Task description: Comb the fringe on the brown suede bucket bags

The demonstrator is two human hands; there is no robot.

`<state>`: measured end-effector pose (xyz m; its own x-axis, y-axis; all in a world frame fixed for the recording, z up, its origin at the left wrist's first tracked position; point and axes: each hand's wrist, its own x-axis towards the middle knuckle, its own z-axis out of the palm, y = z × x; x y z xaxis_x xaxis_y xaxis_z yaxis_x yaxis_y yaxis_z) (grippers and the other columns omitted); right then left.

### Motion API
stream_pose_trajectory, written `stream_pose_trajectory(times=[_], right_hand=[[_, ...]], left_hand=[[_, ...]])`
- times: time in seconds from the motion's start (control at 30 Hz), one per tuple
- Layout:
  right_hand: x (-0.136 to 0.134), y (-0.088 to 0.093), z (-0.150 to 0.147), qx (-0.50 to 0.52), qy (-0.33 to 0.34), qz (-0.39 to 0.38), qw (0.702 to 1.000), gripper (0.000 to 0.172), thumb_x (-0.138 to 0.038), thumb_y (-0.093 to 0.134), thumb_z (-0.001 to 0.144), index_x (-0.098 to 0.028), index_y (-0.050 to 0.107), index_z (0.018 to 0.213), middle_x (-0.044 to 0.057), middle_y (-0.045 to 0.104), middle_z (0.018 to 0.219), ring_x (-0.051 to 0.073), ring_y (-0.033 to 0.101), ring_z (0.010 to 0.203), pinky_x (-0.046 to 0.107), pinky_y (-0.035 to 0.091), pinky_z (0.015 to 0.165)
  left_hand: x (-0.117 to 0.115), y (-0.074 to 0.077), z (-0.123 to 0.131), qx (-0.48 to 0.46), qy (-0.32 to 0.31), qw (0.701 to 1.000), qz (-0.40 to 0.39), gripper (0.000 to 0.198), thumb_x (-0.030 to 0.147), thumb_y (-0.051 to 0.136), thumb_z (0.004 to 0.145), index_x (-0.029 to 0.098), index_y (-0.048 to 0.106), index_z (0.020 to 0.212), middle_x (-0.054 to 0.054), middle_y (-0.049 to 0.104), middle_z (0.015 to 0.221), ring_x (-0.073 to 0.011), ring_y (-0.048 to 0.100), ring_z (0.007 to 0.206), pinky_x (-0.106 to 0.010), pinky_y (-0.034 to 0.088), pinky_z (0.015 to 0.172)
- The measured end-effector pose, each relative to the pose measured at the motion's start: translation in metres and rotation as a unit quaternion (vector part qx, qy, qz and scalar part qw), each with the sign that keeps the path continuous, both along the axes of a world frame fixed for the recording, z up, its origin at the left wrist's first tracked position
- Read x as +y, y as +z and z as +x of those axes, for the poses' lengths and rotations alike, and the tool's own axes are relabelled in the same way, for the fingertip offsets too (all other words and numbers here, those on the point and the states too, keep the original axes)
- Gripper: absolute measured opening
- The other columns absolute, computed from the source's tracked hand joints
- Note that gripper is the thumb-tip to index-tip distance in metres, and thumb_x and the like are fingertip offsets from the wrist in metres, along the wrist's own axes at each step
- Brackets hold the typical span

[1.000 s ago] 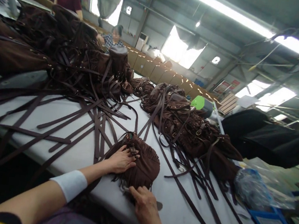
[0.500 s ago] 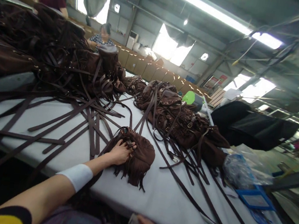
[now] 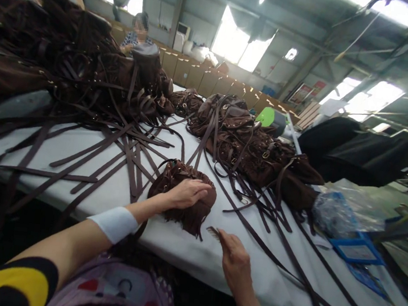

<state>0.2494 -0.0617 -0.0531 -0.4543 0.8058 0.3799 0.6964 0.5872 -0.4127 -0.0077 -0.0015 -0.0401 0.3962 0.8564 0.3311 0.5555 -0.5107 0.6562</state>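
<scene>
A dark brown fringed bag (image 3: 202,207) lies on the white-covered table (image 3: 177,246) in front of me, its fringe hanging toward the near edge. My left hand (image 3: 189,193) rests flat across the top of the bag, fingers stretched out, pressing on it. To the right of the bag, above the table edge, my right hand (image 3: 235,258) is closed around a small brush (image 3: 213,232). Its bristles point toward the fringe and are apart from it; most of the brush is hidden by the fingers.
Brown bags (image 3: 98,70) are heaped at the left, and another row of bags (image 3: 249,148) runs along the right. Long straps (image 3: 133,169) trail over the table. Clear plastic (image 3: 334,211) and a blue frame (image 3: 357,250) sit far right. Two people are behind the left heap.
My left hand has moved from gripping the bag's upper left to lying flat farther right on it. My right hand has risen from below the table edge with the brush.
</scene>
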Motion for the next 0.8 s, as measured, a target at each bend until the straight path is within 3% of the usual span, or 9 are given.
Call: stream_pose_trajectory(times=[0.13,0.23,0.3,0.47,0.6,0.8], right_hand=[[0.045,0.019,-0.050,-0.084,0.063,0.053,0.993,0.041,-0.010,0.034,0.093,-0.022,0.053,0.127,0.006,0.060,0.089,0.019,0.054,0.087,0.031,0.044,0.080],[0.070,0.015,-0.075,-0.165,0.081,0.054,0.981,0.043,-0.005,0.038,0.089,-0.023,0.057,0.123,0.005,0.059,0.088,0.019,0.050,0.082,0.029,0.040,0.076],[0.078,0.006,-0.082,-0.188,0.093,0.046,0.977,0.040,-0.005,0.040,0.089,-0.023,0.059,0.118,0.005,0.059,0.084,0.019,0.048,0.079,0.029,0.038,0.071],[0.069,-0.019,-0.076,-0.210,0.135,0.009,0.968,0.037,-0.005,0.044,0.085,-0.025,0.064,0.110,0.004,0.058,0.081,0.018,0.047,0.078,0.029,0.035,0.069],[0.055,-0.034,-0.067,-0.199,0.127,-0.031,0.971,0.043,-0.002,0.039,0.084,-0.019,0.059,0.118,0.005,0.060,0.083,0.018,0.049,0.080,0.028,0.038,0.072],[0.038,-0.042,-0.064,-0.191,0.127,-0.080,0.970,0.039,-0.007,0.039,0.087,-0.024,0.061,0.114,0.002,0.062,0.081,0.016,0.054,0.078,0.024,0.040,0.069]], left_hand=[[0.037,-0.032,-0.023,0.034,0.015,0.998,-0.041,0.049,0.039,0.027,0.096,0.013,0.055,0.126,-0.010,0.059,0.129,-0.0205,0.053,0.121,-0.034,0.039,0.105],[0.042,-0.056,-0.025,0.049,0.009,0.997,-0.056,0.052,0.039,0.024,0.097,0.011,0.054,0.128,-0.010,0.057,0.131,-0.0177,0.052,0.123,-0.029,0.037,0.106],[0.044,-0.063,-0.023,0.054,0.003,0.997,-0.062,0.051,0.041,0.026,0.096,0.012,0.054,0.128,-0.009,0.055,0.133,-0.0165,0.049,0.125,-0.026,0.035,0.107],[0.049,-0.064,-0.021,0.065,0.001,0.995,-0.073,0.051,0.045,0.028,0.095,0.017,0.052,0.131,-0.007,0.051,0.138,-0.0179,0.043,0.130,-0.029,0.032,0.109],[0.053,-0.065,-0.021,0.076,0.008,0.994,-0.074,0.053,0.046,0.025,0.096,0.017,0.050,0.132,-0.007,0.051,0.138,-0.0176,0.042,0.131,-0.028,0.031,0.110],[0.051,-0.065,-0.020,0.111,0.016,0.992,-0.055,0.060,0.051,0.017,0.095,0.017,0.048,0.134,-0.007,0.052,0.138,-0.0182,0.041,0.131,-0.030,0.032,0.109]])
